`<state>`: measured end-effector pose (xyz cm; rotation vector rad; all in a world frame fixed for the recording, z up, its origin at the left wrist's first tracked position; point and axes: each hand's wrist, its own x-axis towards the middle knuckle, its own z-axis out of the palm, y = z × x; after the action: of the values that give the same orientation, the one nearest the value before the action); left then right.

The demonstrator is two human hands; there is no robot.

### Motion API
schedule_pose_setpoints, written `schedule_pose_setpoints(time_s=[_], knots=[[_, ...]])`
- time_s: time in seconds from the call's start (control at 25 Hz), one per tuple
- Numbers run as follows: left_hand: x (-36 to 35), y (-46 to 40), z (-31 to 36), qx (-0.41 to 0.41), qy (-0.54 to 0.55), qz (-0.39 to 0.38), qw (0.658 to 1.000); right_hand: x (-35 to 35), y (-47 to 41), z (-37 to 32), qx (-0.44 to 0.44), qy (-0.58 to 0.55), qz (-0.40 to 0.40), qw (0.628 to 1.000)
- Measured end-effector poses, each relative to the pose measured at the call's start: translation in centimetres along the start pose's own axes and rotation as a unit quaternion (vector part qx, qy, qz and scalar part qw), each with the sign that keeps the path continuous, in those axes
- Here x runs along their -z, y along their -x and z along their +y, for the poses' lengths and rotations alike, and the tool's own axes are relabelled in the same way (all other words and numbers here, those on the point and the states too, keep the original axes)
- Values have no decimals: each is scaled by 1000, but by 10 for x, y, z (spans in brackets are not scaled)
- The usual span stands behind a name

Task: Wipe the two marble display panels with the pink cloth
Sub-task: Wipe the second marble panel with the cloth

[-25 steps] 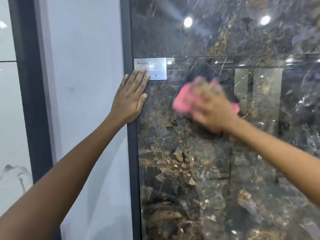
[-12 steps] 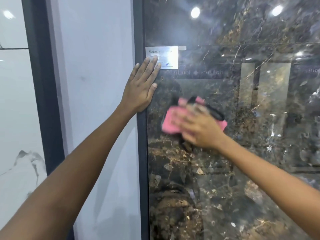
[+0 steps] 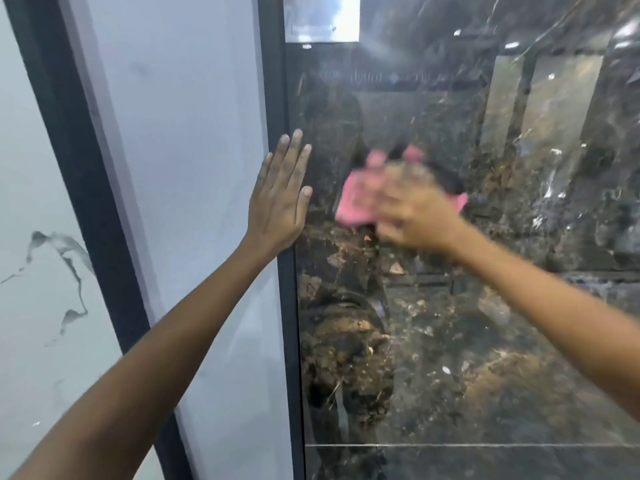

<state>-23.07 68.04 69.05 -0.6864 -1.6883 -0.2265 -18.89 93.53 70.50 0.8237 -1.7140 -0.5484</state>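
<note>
Near: two bare forearms reach in from 7 and 4 o'clock

left hand (image 3: 278,202) is flat, fingers straight and close together, thumb lying alongside. Palm sits on the dark frame strip (image 3: 282,306), fingertips spilling onto the dark marble panel (image 3: 450,341). It holds nothing, looks like a brace

right hand (image 3: 415,216) is near centre, at 3 o'clock of the left one, pressing the pink cloth (image 3: 356,199) against the dark panel. Heavy motion blur: cannot tell if the fingers are spread flat or bunched on the cloth. Cloth pokes out at 9 and 12 o'clock of the hand, with a scrap at 3 o'clock

Far: white label plate (image 3: 322,19) at 12 o'clock on the dark panel, horizontal joint line low at 6 o'clock. The surface is glossy and throws reflections. Pale grey panel (image 3: 180,168) at 9 o'clock, then a second dark strip, then a white veined panel (image 3: 31,271) at the far left edge

My read: mid-wipe on the dark panel, middle band. To do it well:
- keep the cloth flat under the palm, not bunched, for even pressure
- overlap the passes, work right up to the frame edge and down to the joint line
- go round the label edge lightly so it doesn't lift
- the bracing fingertips will likely leave prints on the gloss, so wipe that spot last

Risk: streaks show easily on this finish, check at a glancing angle
</note>
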Motion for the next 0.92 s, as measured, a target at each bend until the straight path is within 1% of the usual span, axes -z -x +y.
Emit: schedule_pose_setpoints(time_s=[0.04,0.08,0.12,0.16,0.2,0.24,0.28,0.32,0.36,0.4,0.44,0.48,0.52,0.56,0.6,0.64,0.68,0.72,0.76,0.8,0.84,0.88,0.92], knots=[[-5,9,3,9,-9,-9,1000,8,-5,32,-117,12,46,992],[-10,13,4,14,-22,-13,1000,9,-5,44,-225,15,94,970],[-15,15,5,16,-32,-12,999,-2,2,34,-295,17,127,947],[-17,16,4,13,-39,-9,999,-17,17,7,-315,25,140,938],[-17,16,4,9,-44,-6,999,-35,41,-36,-279,10,121,953],[-17,16,3,5,-48,-1,999,-53,70,-85,-192,-13,75,978],[-16,16,2,5,-50,1,999,-64,105,-132,-65,-31,-2,997],[-15,16,3,8,-48,0,999,-66,139,-167,62,-45,-78,994],[-14,17,3,9,-49,-2,999,-61,161,-182,145,-50,-147,977],[-15,17,4,7,-51,-4,999,-55,170,-176,177,-57,-177,967],[-15,17,5,5,-52,-4,999,-53,166,-154,155,-63,-153,974],[-15,17,5,6,-53,-2,999,-49,149,-124,89,-58,-103,989],[-16,17,5,9,-53,2,999,-41,122,-91,-7,-48,-43,998],[-17,17,5,13,-52,5,999,-31,87,-62,-133,-35,29,990],[-17,17,5,14,-52,7,999,-28,58,-49,-248,-32,81,965],[-16,17,5,13,-52,8,999,-32,38,-54,-309,-40,119,943],[-15,16,5,11,-55,7,998,-45,33,-79,-301,-39,128,944],[-14,16,5,9,-57,6,998,-61,42,-119,-225,-46,84,970],[-13,16,6,8,-59,4,998,-75,67,-166,-97,-70,-11,993],[-12,16,6,8,-57,0,998,-82,98,-209,51,-97,-105,988],[-12,16,7,9,-54,-5,998,-82,129,-234,161,-103,-180,965],[-12,15,7,12,-54,-8,998,-78,146,-236,203,-120,-231,944],[-11,15,7,15,-57,-11,998,-70,150,-221,207,-152,-231,938]])
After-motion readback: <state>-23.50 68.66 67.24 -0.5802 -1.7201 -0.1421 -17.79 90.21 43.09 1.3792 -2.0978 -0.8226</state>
